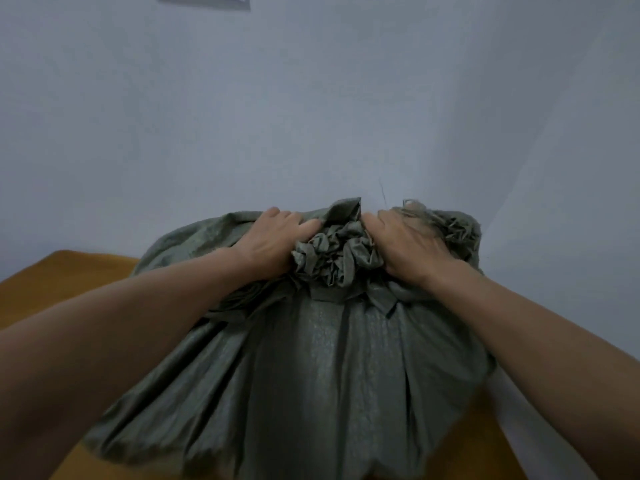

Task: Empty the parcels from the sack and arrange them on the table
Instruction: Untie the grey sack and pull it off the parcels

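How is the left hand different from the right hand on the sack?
The left hand grips the sack left of its bunched neck, on smooth cloth; the right hand grips to the right, where the cloth is frayed. The left hand's fingers curl over a plain fold; the right hand's fingers are half hidden in loose threads. Both lie back-up, close beside the bunch, holding the sack's top.

Grey-green sack (311, 375) fills the view, a woven fabric with a faint silvery sheen down its folds and pale frayed threads at the top. Mustard-yellow table (52, 292) beneath. Pale bluish-grey wall (311, 98) behind.
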